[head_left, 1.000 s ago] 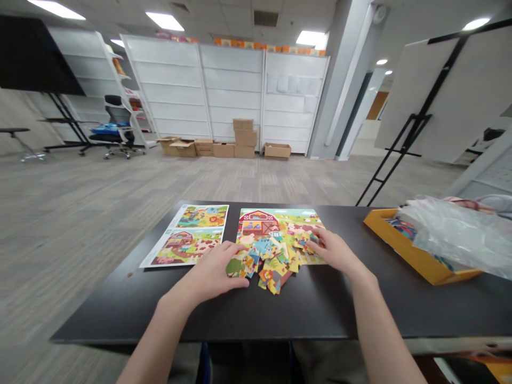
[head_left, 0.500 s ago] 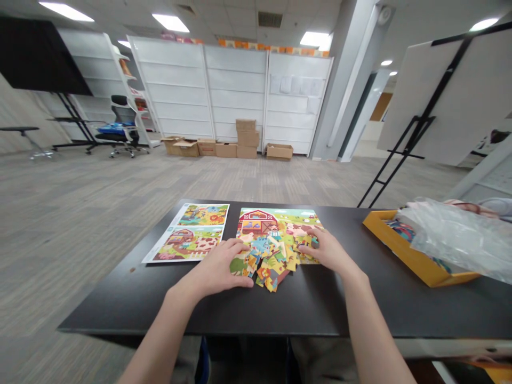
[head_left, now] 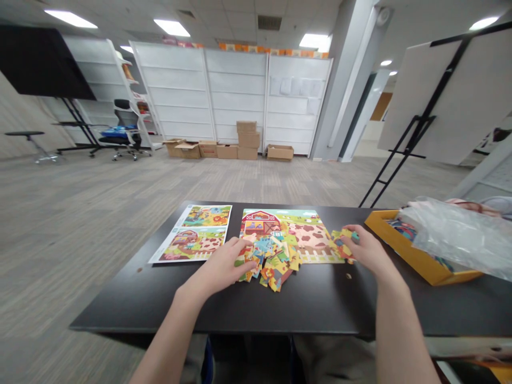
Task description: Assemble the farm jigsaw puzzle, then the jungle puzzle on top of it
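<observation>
A heap of loose jigsaw puzzle pieces (head_left: pixel 276 264) lies over the front edge of a farm picture (head_left: pixel 314 237) with a barn and a spotted cow. My left hand (head_left: pixel 228 261) is at the left side of the heap, its thumb and fingers curved round some of the pieces. To the right, my right hand (head_left: pixel 366 248) grips a bunch of colourful puzzle pieces (head_left: pixel 342 244) at the right edge of the farm picture. Left of the picture lies a printed sheet (head_left: pixel 168 248) with a jungle scene above a farm scene.
Everything lies on a black table (head_left: pixel 180 304). At its right stands a yellow box (head_left: pixel 412 258) with clear plastic wrapping (head_left: pixel 456 234) on top. A small light piece (head_left: pixel 348 276) lies below my right hand. Beyond the table are cardboard boxes (head_left: pixel 248 141) and an easel board (head_left: pixel 452 101).
My right hand has moved right, away from the heap, carrying a bunch of puzzle pieces and uncovering the cow. My left hand stays beside the heap.
</observation>
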A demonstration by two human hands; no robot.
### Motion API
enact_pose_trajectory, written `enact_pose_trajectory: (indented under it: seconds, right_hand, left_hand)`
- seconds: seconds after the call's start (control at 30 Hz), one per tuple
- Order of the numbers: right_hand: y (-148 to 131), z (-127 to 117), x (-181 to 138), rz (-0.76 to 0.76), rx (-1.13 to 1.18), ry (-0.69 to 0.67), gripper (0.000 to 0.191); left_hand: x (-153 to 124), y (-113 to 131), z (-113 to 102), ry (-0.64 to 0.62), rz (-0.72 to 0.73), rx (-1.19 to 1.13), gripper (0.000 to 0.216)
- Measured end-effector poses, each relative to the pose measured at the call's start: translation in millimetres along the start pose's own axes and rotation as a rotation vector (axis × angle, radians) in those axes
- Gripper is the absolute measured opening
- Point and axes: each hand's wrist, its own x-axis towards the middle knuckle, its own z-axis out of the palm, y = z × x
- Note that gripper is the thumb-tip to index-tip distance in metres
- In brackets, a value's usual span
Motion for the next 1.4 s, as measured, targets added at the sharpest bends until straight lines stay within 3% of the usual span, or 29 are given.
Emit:
enact_pose_trajectory:
  seconds: [0.2,0.47,0.6,0.7,0.87,1.07,1.23,1.4]
  right_hand:
    - [56,-7,8,0.118,-0.057,0.015,0.032]
    - [61,1,10,0.161,-0.228,-0.041,0.029]
    - [40,-5,7,0.107,-0.278,0.057,0.039]
    - [10,-4,4,-0.066,-0.152,0.124,0.037]
    - [-42,8,-4,-0.289,0.04,0.123,0.03]
    - [-90,15,-23,-0.425,0.223,-0.019,0.023]
    - [-110,17,-32,-0.438,0.291,-0.151,0.023]
    - [-120,24,-37,-0.451,0.416,-0.162,0.022]
  left_hand:
    - [-3,-5,-4,-0.008,-0.012,0.038,0.051]
    - [-7,-8,-7,-0.021,0.034,0.001,0.058]
    - [-7,-7,-6,-0.044,0.026,-0.017,0.064]
    - [-7,-5,-6,-0.049,0.003,-0.034,0.066]
    - [-7,1,-7,-0.054,0.02,-0.125,0.071]
    - [-9,-2,-7,-0.045,0.054,-0.232,0.057]
    - [-13,1,-15,-0.082,0.006,-0.245,0.045]
    - [-9,8,-22,0.073,-0.007,-0.32,0.031]
